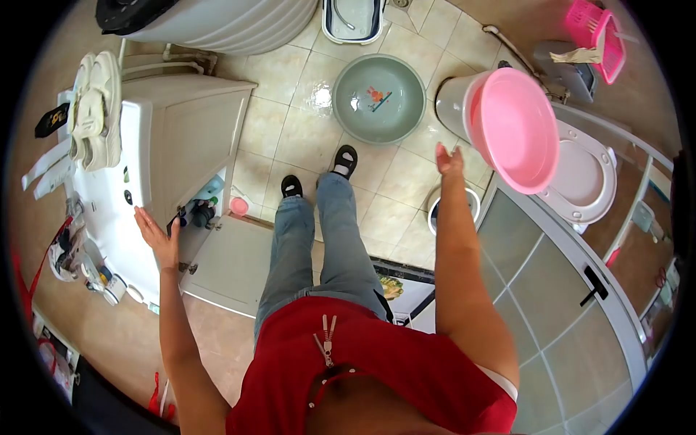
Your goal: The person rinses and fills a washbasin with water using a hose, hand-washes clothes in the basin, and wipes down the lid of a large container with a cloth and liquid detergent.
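My left hand (158, 238) lies with its fingers stretched out at the front edge of the white washbasin counter (130, 264). Just beside it is the opened lower cabinet, whose door (230, 264) hangs out toward my legs. My right hand (449, 159) is held out over the floor, fingers apart and empty. Nearest to it is a pink basin (518, 127), stacked on a light-coloured bin (451, 105). A grey-green basin (388, 119) with a small printed picture stands on the tiles ahead of my feet.
White shoes (98, 109) rest on the counter's far end. The toilet (580, 177) is at the right, behind a frosted glass door (558, 290). A small white bucket (475, 203) sits below my right forearm. Ahead stands a folding tub (353, 32). The floor tiles (315, 94) look wet.
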Demonstrator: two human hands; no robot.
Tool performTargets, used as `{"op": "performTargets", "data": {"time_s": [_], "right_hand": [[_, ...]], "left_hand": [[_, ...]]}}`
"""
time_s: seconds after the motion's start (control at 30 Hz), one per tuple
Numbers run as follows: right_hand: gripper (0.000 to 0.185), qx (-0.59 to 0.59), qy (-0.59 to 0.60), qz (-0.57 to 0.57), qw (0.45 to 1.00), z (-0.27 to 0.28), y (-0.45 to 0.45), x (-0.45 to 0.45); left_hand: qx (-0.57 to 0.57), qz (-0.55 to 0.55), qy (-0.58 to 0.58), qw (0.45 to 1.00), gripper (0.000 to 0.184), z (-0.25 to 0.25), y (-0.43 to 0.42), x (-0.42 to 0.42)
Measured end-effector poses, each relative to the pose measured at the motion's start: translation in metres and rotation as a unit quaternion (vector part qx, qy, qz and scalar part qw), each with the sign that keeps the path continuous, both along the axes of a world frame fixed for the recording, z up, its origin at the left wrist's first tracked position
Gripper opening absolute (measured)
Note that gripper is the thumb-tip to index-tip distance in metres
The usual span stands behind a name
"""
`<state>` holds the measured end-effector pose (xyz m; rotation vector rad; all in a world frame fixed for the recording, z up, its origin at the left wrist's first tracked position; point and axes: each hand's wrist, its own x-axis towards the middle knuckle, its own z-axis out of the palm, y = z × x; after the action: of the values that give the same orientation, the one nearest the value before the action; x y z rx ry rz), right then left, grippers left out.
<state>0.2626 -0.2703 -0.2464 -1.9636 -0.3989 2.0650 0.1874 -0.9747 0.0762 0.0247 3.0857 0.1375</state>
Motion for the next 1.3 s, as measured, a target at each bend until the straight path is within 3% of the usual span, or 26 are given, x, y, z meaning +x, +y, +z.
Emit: {"op": "performTargets", "data": {"time_s": [0.07, 0.1, 0.17, 0.33, 0.43, 0.63, 0.67, 0.77, 0.8, 0.9, 1.0, 1.1, 1.3], "right_hand": [[0.040, -0.038, -0.049, 0.039, 0.997, -0.023, -0.046, -0.010], [0.046, -0.070, 0.011, 0.097, 0.993, -0.050, -0.058, 0.000], [0.038, -0.125, -0.015, 0.119, 0.985, -0.070, -0.093, -0.007], [0.051, -0.136, -0.156, 0.216, 0.954, -0.158, -0.164, 0.007], [0.065, -0.159, -0.172, 0.234, 0.943, -0.206, -0.185, 0.019], [0.073, -0.162, -0.151, 0.210, 0.952, -0.265, -0.190, 0.019], [0.076, -0.156, -0.104, 0.218, 0.958, -0.269, -0.187, 0.021], [0.080, -0.151, -0.058, 0.139, 0.977, -0.297, -0.179, 0.024], [0.085, -0.150, -0.073, 0.121, 0.979, -0.295, -0.177, 0.019], [0.078, -0.152, -0.106, 0.130, 0.974, -0.268, -0.169, 0.006], [0.061, -0.125, 0.039, 0.128, 0.983, -0.271, -0.165, 0.000], [0.046, -0.098, -0.003, 0.165, 0.982, -0.257, -0.151, -0.036], [0.020, -0.101, -0.083, 0.218, 0.967, -0.177, -0.121, -0.062]], "left_hand": [[-0.016, -0.012, -0.036, 0.999, 0.088, -0.003, -0.010, 0.001], [-0.013, -0.010, -0.043, 0.999, 0.087, -0.004, -0.011, 0.002], [-0.008, -0.010, -0.054, 0.998, 0.087, -0.003, -0.014, -0.001], [-0.006, -0.003, -0.089, 0.996, 0.086, -0.002, -0.014, -0.003], [-0.004, 0.029, -0.112, 0.993, 0.088, -0.002, -0.012, -0.004], [-0.003, 0.095, -0.116, 0.989, 0.084, -0.007, -0.029, 0.011], [-0.017, 0.088, -0.118, 0.989, 0.081, -0.007, -0.027, 0.012], [-0.037, 0.084, -0.120, 0.989, 0.079, -0.006, -0.021, 0.010], [-0.039, 0.084, -0.123, 0.988, 0.079, -0.006, -0.024, 0.012], [-0.040, 0.073, -0.124, 0.989, 0.080, -0.004, -0.036, 0.016], [-0.045, 0.053, -0.116, 0.991, 0.082, -0.005, -0.038, 0.015], [-0.053, 0.066, -0.125, 0.988, 0.086, -0.004, -0.032, 0.013], [0.013, 0.056, -0.109, 0.992, 0.090, -0.002, -0.010, -0.002]]}}
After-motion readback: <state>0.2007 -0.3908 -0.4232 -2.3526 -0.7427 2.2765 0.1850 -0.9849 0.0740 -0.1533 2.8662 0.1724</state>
